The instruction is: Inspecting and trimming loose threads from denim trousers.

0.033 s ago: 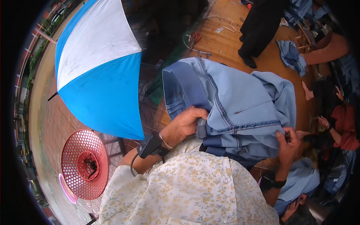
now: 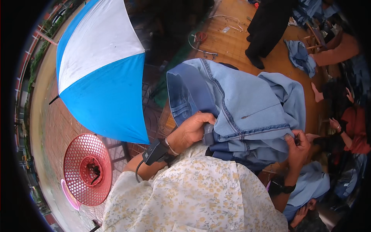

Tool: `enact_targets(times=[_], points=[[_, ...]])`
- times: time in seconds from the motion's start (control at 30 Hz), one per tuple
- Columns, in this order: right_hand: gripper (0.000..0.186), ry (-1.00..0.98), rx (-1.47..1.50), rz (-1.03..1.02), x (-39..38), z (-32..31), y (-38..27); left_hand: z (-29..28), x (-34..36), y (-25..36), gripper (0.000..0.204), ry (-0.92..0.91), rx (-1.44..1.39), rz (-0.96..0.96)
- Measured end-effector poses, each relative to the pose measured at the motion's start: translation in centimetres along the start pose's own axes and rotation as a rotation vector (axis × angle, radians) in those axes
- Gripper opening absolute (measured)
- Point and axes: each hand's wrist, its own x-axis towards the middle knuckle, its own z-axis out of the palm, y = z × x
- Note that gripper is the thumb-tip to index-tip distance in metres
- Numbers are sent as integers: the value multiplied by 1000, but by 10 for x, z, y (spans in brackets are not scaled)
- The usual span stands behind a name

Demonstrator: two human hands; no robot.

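A pair of light blue denim jeans (image 2: 251, 100), turned so that the dark stitched seams show, spreads in front of me above my lap. My left hand (image 2: 192, 127) is closed on the jeans near the darker waistband, thumb on top of the cloth. At the right end of a long seam, my right hand (image 2: 297, 147) is closed with its thumb and finger pinching the denim edge. A small dark thing (image 2: 296, 140) shows at the fingers of that hand; its kind is unclear. More folded denim (image 2: 228, 150) hangs beneath, close to my floral top.
A blue and white umbrella (image 2: 104, 92) stands open at the left, above a red perforated basket (image 2: 73, 174). Beyond the jeans lies a wooden platform (image 2: 228, 42) with a dark-trousered person (image 2: 266, 34). Other people and denim pieces (image 2: 299, 56) are at the right.
My left hand has shifted very slightly to the right on the cloth. A dark shape now shows just behind the far edge of the jeans.
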Motion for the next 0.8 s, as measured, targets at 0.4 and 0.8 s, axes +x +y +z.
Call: enact_targets(times=[0.4, 0.8], points=[[15, 9, -14, -398, 19, -4, -78, 48, -10, 1, 54, 237, 404, -72], [19, -335, -20, -693, 34, 64, -91, 58, -22, 0, 35, 113, 222, 108]])
